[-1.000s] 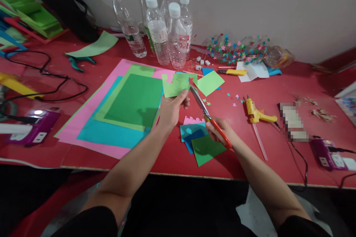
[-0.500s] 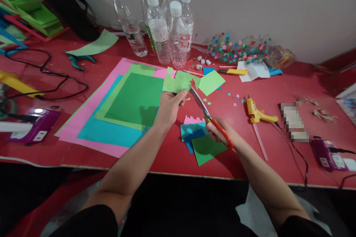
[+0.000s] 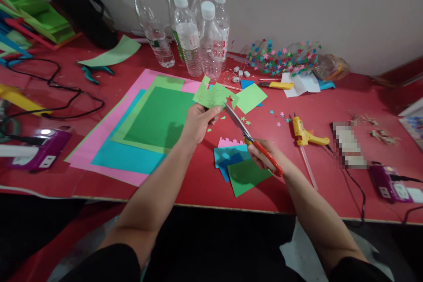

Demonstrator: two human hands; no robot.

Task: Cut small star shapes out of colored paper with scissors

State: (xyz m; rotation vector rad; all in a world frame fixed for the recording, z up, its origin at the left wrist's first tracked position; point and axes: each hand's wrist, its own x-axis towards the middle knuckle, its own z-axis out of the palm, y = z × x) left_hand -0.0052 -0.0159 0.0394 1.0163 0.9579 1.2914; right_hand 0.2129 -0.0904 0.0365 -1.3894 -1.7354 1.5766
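Lt-green paper (image 3: pixel 211 96) tilted anew, scissors (image 3: pixel 246 132) at its near edge

Vs 1 s ago: paper's been turned & tipped, a narrow strip now sticking up at its far L corner, star-shaped gap at its R end. L hand (image 3: pixel 198 124) has shifted slightly L; scissor handles have swung a bit R, blade tips abt same spot. Small green scraps (image 3: pixel 223 117) now show on the tabletop (image 3: pixel 198 180) just R of L hand, near the cut green stars (image 3: pixel 245 121).

L fingers pinched tight on paper's near edge, holding it over tabletop, mid-scene. R hand (image 3: pixel 264 154): fingers curled round scissor handles; blades look nearly together.

Containers: six clear bottles (image 3: pixel 211 46) upright far side, ctr-L, mostly white-capped; can't tell if any liquid inside. Another clear bottle (image 3: pixel 330 67) on its side, far R, w/ something orange-ish showing thru; multicolored stars (image 3: pixel 280 58) beside it, in or on clear plastic, can't tell which. Green boxes (image 3: pixel 54 20) far L, contents unclear.
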